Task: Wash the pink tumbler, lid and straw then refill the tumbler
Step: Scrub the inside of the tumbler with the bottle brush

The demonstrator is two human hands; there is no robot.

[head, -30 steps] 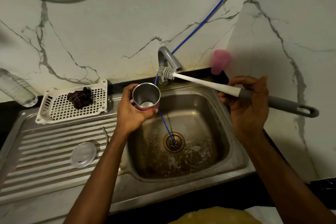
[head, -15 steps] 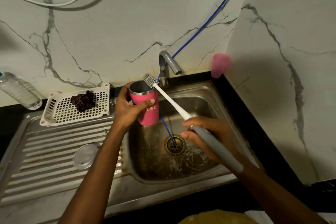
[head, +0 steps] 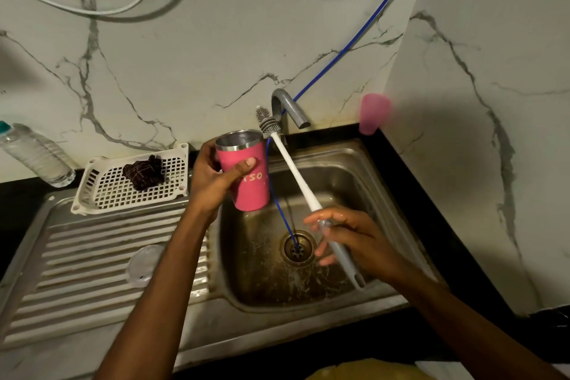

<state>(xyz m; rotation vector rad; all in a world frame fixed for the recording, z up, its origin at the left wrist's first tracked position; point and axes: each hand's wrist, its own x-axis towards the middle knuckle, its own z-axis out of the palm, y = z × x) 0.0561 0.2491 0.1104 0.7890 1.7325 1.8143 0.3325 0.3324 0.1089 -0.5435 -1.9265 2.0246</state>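
Note:
My left hand (head: 212,177) grips the pink tumbler (head: 246,176) upright over the left side of the sink basin (head: 354,170), its steel mouth facing up. My right hand (head: 348,234) holds the grey handle of a long bottle brush (head: 296,176). The brush slants up and left, and its bristle head stands just right of the tumbler's rim, outside the cup, in front of the tap (head: 288,108). The clear round lid (head: 145,261) lies flat on the ribbed drainboard. I see no straw.
A blue tube (head: 348,46) runs down the marble wall into the drain (head: 297,245). A white basket (head: 129,182) with a dark scrubber sits at the back left, beside a clear water bottle (head: 34,154). A pink cup (head: 373,112) stands in the back right corner.
My left hand turned the tumbler from tilted toward me to upright. My right hand swung the brush down over the basin, bringing its bristles from the tap to the tumbler's rim.

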